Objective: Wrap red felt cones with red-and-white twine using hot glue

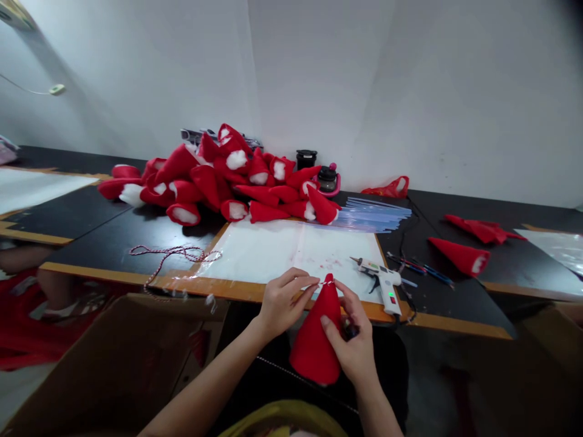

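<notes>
A red felt cone [317, 340] stands tip up over my lap at the table's front edge. My right hand [353, 340] is closed around its right side, thumb on the front and fingers near the tip. My left hand [285, 301] pinches a thin red-and-white cord [324, 283] just left of the tip, where the cord crosses the cone. More thin cord hangs across my lap below. Something small and dark shows under my right fingers, too hidden to name.
Stuffed red cones [209, 182] are piled at the back left. A glue gun [383, 283] lies right of my hands, near pencils [430, 270] and clear sticks [373, 214]. Twisted cord [170, 255] lies left. Another cone [462, 256] is at right. A person's leg [57, 288] shows at left.
</notes>
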A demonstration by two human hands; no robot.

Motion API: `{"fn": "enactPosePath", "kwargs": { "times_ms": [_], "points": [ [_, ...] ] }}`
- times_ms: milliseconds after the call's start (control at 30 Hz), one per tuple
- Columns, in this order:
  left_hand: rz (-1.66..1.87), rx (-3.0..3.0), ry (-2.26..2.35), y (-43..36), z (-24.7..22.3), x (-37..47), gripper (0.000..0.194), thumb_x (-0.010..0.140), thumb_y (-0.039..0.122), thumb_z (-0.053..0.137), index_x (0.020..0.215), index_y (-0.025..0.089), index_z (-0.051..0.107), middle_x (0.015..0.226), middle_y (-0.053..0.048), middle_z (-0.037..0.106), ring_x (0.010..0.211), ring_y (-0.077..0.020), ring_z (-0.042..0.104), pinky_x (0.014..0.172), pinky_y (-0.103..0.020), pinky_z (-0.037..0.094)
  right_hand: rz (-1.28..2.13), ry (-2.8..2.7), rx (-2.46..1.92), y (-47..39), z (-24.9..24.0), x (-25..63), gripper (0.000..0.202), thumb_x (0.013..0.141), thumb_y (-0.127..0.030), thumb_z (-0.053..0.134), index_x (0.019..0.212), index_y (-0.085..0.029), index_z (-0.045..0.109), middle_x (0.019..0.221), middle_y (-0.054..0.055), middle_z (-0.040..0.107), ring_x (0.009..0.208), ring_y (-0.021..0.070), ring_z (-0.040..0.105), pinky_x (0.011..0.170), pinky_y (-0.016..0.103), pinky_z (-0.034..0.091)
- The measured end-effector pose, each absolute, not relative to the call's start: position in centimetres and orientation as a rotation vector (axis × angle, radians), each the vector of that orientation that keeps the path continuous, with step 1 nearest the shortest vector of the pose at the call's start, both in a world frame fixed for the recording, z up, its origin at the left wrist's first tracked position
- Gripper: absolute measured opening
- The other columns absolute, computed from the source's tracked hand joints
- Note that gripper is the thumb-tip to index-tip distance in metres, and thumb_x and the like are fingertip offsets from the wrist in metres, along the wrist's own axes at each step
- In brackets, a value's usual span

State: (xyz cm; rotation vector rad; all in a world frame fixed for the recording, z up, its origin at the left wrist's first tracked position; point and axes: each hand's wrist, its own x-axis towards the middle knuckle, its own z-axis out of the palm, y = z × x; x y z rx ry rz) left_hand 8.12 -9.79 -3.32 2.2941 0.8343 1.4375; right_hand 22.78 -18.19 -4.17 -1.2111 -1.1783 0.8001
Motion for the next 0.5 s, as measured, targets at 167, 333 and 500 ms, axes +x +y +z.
{"fn": "enactPosePath", "kwargs": {
  "times_ms": [167,333,500],
  "points": [
    [1.445,2.166,0.826,-10.5,-2.5,8.4,0.014,0.089,0.016,0.060,0.099,0.019,0.070,0.087,-0.005,0.067,0.063,-0.0092,0.058,0.056,-0.020,0.047,1.062,-0.992,-1.017,-18.6,-4.7,23.9,0.063,0.081,-0.039,0.062,0.140,-0.027,0.043,0.101,0.008,0.070,0.075,0.0206,0.068,0.064,0.030,0.057],
    [1.418,2.095,0.812,-11.6,-1.8,9.0,0.013,0.089,0.018,0.060,0.097,0.018,0.070,0.083,-0.004,0.066,0.057,-0.0083,0.053,0.051,-0.020,0.042,0.979,-1.024,-1.037,-18.5,-6.5,25.3,0.058,0.083,-0.048,0.055,0.136,-0.025,0.052,0.095,0.010,0.073,0.081,0.0271,0.071,0.075,0.041,0.059],
    [1.404,2.074,0.776,-12.2,-1.8,9.7,0.013,0.089,0.016,0.060,0.097,0.017,0.070,0.082,-0.005,0.066,0.057,-0.0086,0.053,0.050,-0.020,0.040,0.931,-1.075,-1.105,-18.8,-8.6,25.7,0.057,0.090,-0.053,0.037,0.135,-0.021,0.053,0.097,0.014,0.073,0.073,0.0278,0.071,0.064,0.042,0.059]
  ]
}}
